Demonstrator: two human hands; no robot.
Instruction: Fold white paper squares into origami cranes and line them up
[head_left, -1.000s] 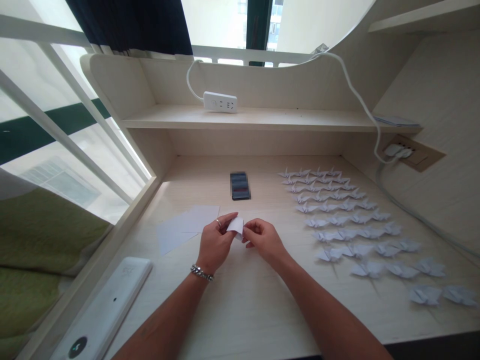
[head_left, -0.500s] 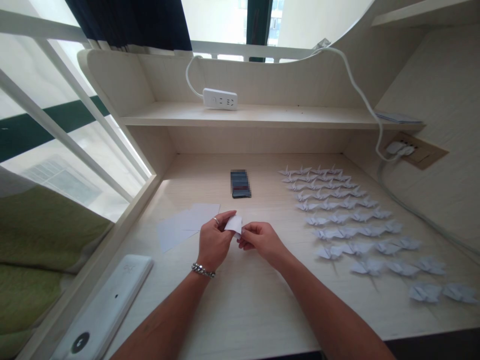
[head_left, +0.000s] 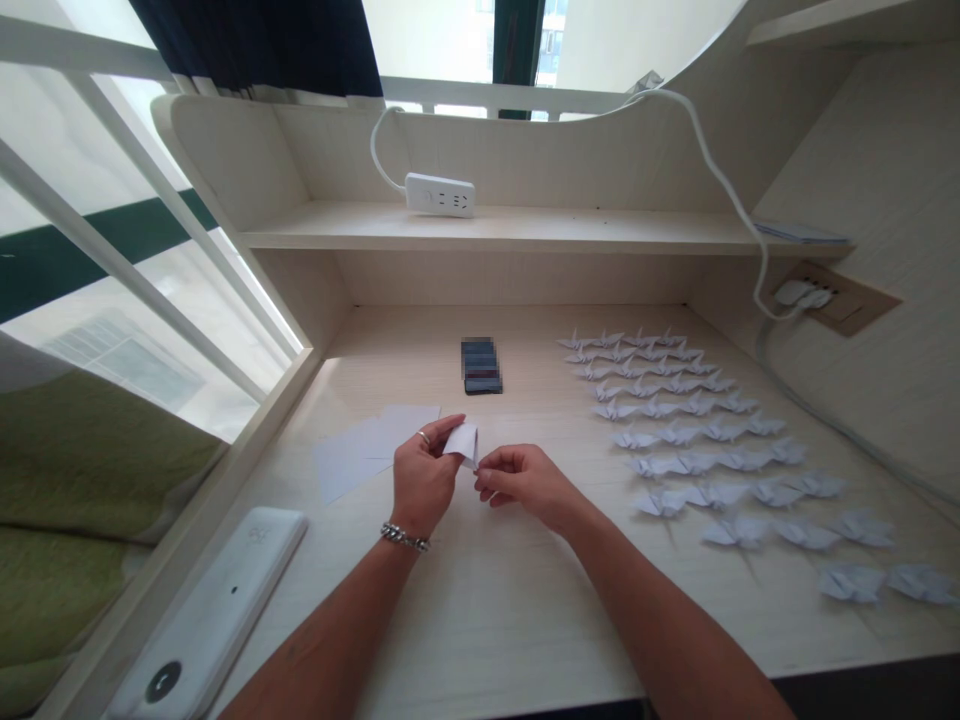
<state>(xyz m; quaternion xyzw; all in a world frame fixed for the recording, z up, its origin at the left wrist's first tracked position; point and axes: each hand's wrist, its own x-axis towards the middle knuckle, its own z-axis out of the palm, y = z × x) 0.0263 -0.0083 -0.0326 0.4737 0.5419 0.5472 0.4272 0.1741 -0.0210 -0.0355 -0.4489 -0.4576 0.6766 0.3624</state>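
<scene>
A small white folded paper (head_left: 463, 442) is pinched in my left hand (head_left: 426, 480), between the thumb and fingers, above the desk. Close to the paper's lower right corner is my right hand (head_left: 521, 480), its thumb and fingertips pressed together. Whether those fingertips grip the corner or just miss it is too small to tell. Flat white sheets (head_left: 356, 460) lie left of my left hand, partly overlapping. On the right side of the desk, many folded paper cranes (head_left: 697, 404) stand in rows.
A dark, pixelated phone-like object (head_left: 481, 366) lies behind my hands. At the left edge rests a long white device (head_left: 217, 610). A white power strip (head_left: 440, 195) sits on the shelf (head_left: 540, 228), and its cable (head_left: 712, 170) runs to a wall socket (head_left: 844, 298).
My left hand has shifted slightly left and up with the folded paper. More of a gap shows between the paper and my right hand, which stays almost in place.
</scene>
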